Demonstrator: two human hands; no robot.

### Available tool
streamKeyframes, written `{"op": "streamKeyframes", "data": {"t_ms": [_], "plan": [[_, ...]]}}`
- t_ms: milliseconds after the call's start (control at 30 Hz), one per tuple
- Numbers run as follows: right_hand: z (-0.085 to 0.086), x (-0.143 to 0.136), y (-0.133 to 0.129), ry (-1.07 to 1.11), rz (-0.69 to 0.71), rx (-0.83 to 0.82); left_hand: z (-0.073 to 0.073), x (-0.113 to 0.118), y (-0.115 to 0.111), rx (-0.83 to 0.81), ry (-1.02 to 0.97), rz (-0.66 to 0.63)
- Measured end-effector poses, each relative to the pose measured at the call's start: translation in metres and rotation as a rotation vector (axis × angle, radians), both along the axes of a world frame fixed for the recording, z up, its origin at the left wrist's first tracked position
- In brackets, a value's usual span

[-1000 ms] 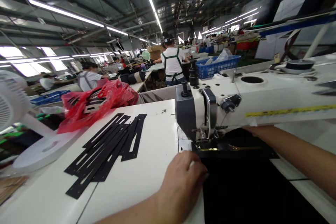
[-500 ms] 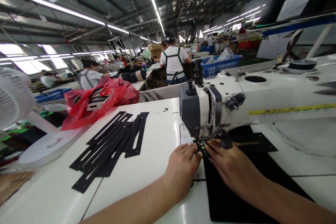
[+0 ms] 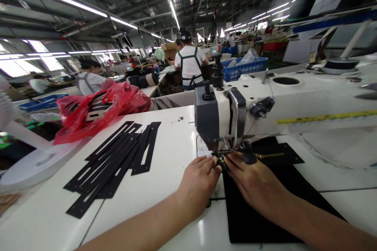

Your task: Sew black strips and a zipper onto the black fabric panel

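A white and grey sewing machine (image 3: pixel 207 114) stands over black fabric (image 3: pixel 259 219) on the white table. A black strip (image 3: pixel 291 153) with a gold zipper (image 3: pixel 272 155) runs under the presser foot. My left hand (image 3: pixel 198 182) is just left of the needle area, thumb and fingertips closed on the near end of the strip. Flat on the black material, close to the foot, lie the stretched fingers of my right hand (image 3: pixel 255 180). The fingertips partly cover the strip, and the stitching point is hard to make out.
Left on the table lie several black slotted strips (image 3: pixel 108 164) in an overlapping pile. Behind them is a red plastic bag (image 3: pixel 129 98) of similar pieces, beside a white fan (image 3: pixel 38 160). A blue basket (image 3: pixel 244 70) and seated people (image 3: pixel 190 64) are farther back.
The view has swung slightly right, so everything appears shifted left. Both hands stay by the presser foot, and the black strip shows no clear movement relative to the machine.
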State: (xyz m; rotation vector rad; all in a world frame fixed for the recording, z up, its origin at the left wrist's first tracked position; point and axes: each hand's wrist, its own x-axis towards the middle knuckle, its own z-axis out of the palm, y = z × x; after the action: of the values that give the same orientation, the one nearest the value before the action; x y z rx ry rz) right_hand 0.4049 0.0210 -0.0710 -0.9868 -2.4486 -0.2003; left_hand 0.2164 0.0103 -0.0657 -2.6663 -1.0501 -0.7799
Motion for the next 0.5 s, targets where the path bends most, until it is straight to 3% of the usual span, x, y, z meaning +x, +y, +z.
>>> {"op": "streamKeyframes", "data": {"t_ms": [267,500], "plan": [[0.0042,-0.0016,0.0038,0.009,0.006,-0.042,-0.0072,-0.0006,0.007,-0.019,-0.047,-0.004],[0.0045,-0.0016,0.0096,0.012,0.006,-0.064,-0.004,0.0003,0.0098,-0.056,-0.053,0.014]]}}
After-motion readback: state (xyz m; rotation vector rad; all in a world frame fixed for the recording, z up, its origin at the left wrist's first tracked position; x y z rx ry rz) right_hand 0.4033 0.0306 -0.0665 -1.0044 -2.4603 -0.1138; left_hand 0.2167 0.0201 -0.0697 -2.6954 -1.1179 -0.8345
